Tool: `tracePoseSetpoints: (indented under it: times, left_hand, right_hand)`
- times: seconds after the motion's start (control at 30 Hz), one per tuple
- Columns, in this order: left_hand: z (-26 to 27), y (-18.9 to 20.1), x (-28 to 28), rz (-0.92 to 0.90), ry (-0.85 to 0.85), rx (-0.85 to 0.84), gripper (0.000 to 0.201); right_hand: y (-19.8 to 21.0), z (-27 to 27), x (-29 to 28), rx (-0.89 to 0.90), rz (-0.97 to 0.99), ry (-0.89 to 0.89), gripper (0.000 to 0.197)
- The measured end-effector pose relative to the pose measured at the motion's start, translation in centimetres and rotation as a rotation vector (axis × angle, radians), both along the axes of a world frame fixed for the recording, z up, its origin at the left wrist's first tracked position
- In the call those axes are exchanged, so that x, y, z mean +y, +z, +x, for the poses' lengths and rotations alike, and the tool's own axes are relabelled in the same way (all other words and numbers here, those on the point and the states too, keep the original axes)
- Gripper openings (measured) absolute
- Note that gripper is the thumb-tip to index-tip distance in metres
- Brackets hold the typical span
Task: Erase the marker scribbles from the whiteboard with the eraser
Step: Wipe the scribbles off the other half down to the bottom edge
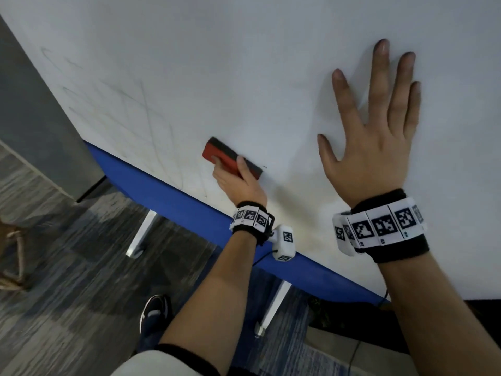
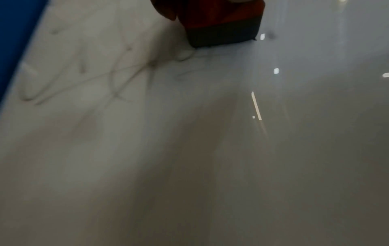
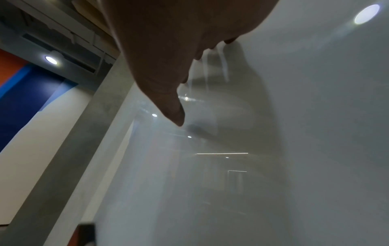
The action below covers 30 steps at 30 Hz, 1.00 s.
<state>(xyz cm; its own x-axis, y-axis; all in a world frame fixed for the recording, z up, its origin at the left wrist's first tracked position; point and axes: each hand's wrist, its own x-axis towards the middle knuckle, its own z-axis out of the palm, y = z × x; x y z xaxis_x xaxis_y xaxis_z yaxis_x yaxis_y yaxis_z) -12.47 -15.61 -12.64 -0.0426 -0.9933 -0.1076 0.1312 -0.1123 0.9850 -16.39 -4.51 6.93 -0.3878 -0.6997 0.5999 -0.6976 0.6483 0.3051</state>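
Observation:
My left hand (image 1: 238, 183) grips a red eraser (image 1: 230, 156) with a dark felt face and holds it against the whiteboard (image 1: 244, 63) near its lower blue edge. Faint grey scribbles (image 1: 122, 118) spread over the board to the left of the eraser. In the left wrist view the eraser (image 2: 221, 25) sits at the top, with thin scribble lines (image 2: 118, 78) on the board beside it. My right hand (image 1: 374, 131) lies flat on the board to the right, fingers spread and straight. The right wrist view has the same hand (image 3: 174, 50) pressed to the glossy board.
A blue frame (image 1: 162, 183) runs along the board's lower edge, with white legs (image 1: 141, 232) below it. A grey pillar (image 1: 35, 109) stands at the left. Grey carpet (image 1: 67, 294) covers the floor, where my dark shoe (image 1: 154, 310) shows.

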Motion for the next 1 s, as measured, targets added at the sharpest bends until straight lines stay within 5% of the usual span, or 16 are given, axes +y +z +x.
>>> tracePoseSetpoints:
  times: [0.13,0.23,0.33,0.47,0.53,0.77,0.87,1.0]
  left_hand:
    - [0.6,-2.1,-0.5,0.156,0.001,-0.023,0.063]
    - [0.8,0.0,-0.4,0.178,-0.005,-0.014,0.061]
    - [1.0,5.8,1.3,-0.061,-0.152,0.079,0.065]
    - [0.1,10.4,2.2,-0.403,-0.202,-0.036,0.069]
    - [-0.3,8.2,1.6,-0.366,-0.17,-0.059,0.07]
    - [1.9,-5.1,-0.3,0.235,-0.131,-0.098,0.061]
    - [1.8,-4.1,-0.2,0.308,-0.101,-0.093,0.059]
    - [1.0,1.3,2.0,0.095,-0.078,0.052,0.062]
  right_hand:
    - [0.2,-0.2,0.1,0.007,0.026,0.006,0.08]
    - [0.3,0.3,0.3,-0.007,0.038,0.012,0.08]
    - [0.2,0.8,0.4,0.001,0.034,0.02,0.076]
    - [-0.1,0.9,0.6,0.062,-0.038,0.053,0.059]
    - [0.0,0.9,0.9,0.045,-0.049,0.064,0.057]
    - [0.1,0.7,1.4,-0.032,0.032,-0.006,0.065]
    - [-0.1,1.0,1.6,-0.033,0.032,-0.014,0.067]
    - [-0.8,1.2,1.6,-0.004,0.021,-0.014,0.068]
